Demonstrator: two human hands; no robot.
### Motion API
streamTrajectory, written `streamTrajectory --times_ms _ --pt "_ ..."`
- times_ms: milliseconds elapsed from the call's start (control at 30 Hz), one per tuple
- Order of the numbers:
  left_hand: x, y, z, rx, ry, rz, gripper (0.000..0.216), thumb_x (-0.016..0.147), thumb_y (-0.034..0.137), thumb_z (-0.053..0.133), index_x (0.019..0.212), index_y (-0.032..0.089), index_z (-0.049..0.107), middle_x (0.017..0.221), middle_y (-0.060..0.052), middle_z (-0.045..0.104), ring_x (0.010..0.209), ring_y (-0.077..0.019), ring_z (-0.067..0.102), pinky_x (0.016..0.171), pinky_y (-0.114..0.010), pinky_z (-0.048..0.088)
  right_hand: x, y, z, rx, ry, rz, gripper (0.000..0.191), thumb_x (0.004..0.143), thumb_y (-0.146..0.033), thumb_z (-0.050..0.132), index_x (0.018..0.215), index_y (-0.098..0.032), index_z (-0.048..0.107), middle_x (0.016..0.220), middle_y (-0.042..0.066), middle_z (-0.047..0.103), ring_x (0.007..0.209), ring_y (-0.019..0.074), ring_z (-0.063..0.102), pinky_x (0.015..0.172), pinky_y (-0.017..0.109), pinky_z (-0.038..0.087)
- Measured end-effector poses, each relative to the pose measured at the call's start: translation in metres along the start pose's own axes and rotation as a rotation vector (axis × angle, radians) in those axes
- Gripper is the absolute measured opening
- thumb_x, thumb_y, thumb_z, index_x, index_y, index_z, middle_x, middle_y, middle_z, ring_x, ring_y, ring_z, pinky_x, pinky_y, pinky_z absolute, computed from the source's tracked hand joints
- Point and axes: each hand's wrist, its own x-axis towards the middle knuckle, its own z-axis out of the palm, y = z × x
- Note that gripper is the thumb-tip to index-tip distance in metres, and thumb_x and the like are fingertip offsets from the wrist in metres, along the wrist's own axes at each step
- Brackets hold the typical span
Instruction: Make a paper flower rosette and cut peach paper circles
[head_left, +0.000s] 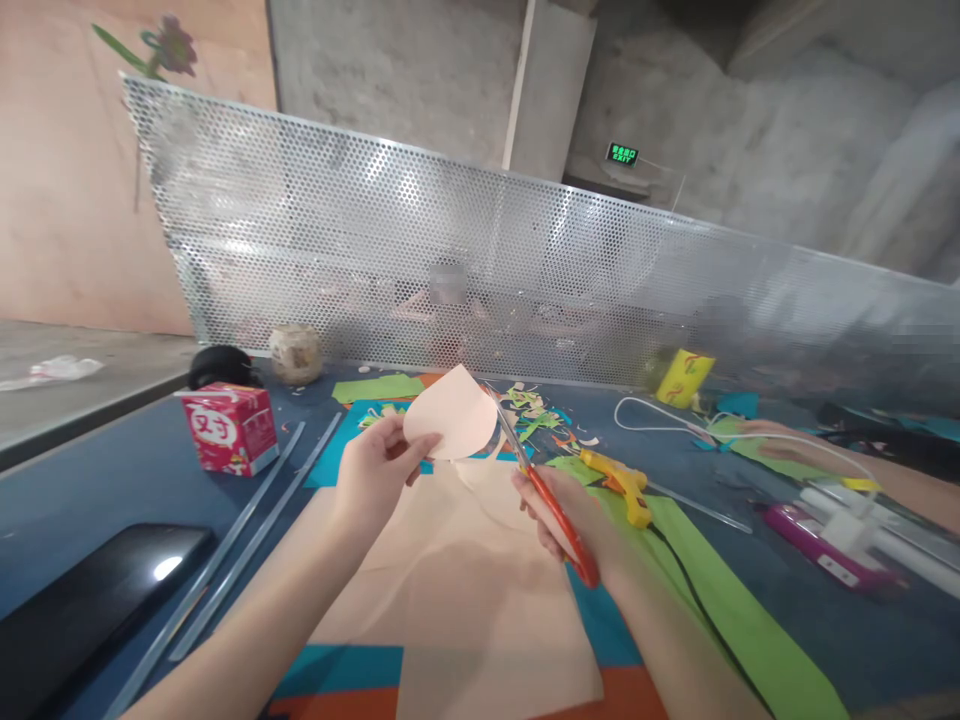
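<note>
My left hand (pixel 384 455) pinches a pale pink paper petal shape (pixel 450 412) by its lower left edge, thumb in front. In my right hand (pixel 566 515) is a pair of scissors (pixel 551 500) with orange handles, its metal blades pointing up beside the petal's right edge. A thin curl of paper hangs near the blades. Below both hands lies a large pale pink paper sheet (pixel 480 590), over blue and orange sheets. Small green, white and orange paper scraps (pixel 536 415) are heaped beyond the scissors.
A yellow glue gun (pixel 622 485) lies right on green paper (pixel 720 570). Clear glue sticks (pixel 255 540), a black phone (pixel 105 590) and a red box (pixel 229 430) are left. A purple power strip (pixel 829 550) and another person's arm (pixel 840 460) are right. A perforated metal screen (pixel 360 230) stands behind.
</note>
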Motion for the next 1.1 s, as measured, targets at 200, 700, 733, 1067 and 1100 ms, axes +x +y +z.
streamTrajectory --times_ms 200,700,733,1067,1100 --pt "0.003 -0.001 -0.001 -0.029 0.049 -0.01 0.021 0.07 0.035 0.063 0.076 0.015 0.06 0.061 0.002 0.057 0.04 -0.0059 0.043 0.04 -0.021 0.034 0.0 0.001 0.001 0.027 0.007 0.074 0.039 0.076 -0.056 0.052 0.066 -0.021 0.039 0.05 -0.008 0.042 0.025 0.0038 0.035 0.024 0.018 0.027" --pt "0.004 0.0 -0.002 -0.088 0.095 -0.041 0.024 0.066 0.034 0.067 0.078 0.014 0.061 0.063 0.001 0.061 0.038 -0.0061 0.045 0.037 -0.021 0.036 0.0 0.004 0.0 0.006 -0.024 -0.034 0.036 0.078 -0.053 0.051 0.069 -0.021 0.039 0.056 -0.008 0.042 0.029 0.003 0.035 0.028 0.017 0.029" --pt "0.004 -0.001 -0.003 -0.087 0.094 -0.041 0.024 0.066 0.033 0.067 0.078 0.014 0.061 0.063 0.001 0.06 0.037 -0.006 0.044 0.037 -0.021 0.036 0.0 0.004 0.0 -0.003 -0.02 -0.032 0.036 0.078 -0.054 0.05 0.069 -0.021 0.038 0.055 -0.008 0.042 0.029 0.0031 0.035 0.027 0.017 0.029" --pt "0.003 -0.006 -0.003 -0.035 0.021 0.001 0.017 0.069 0.031 0.064 0.07 0.016 0.059 0.06 0.001 0.059 0.037 -0.006 0.045 0.039 -0.021 0.036 0.003 0.011 0.001 0.003 -0.047 -0.058 0.04 0.075 -0.058 0.052 0.069 -0.021 0.039 0.052 -0.009 0.037 0.03 0.0028 0.033 0.027 0.015 0.027" --pt "0.003 -0.006 -0.003 -0.034 0.016 -0.002 0.017 0.069 0.031 0.064 0.07 0.015 0.059 0.059 0.001 0.058 0.037 -0.006 0.045 0.039 -0.021 0.036 0.003 0.01 0.0 0.006 -0.05 -0.053 0.04 0.075 -0.058 0.052 0.069 -0.021 0.039 0.052 -0.009 0.038 0.029 0.0028 0.033 0.027 0.015 0.028"
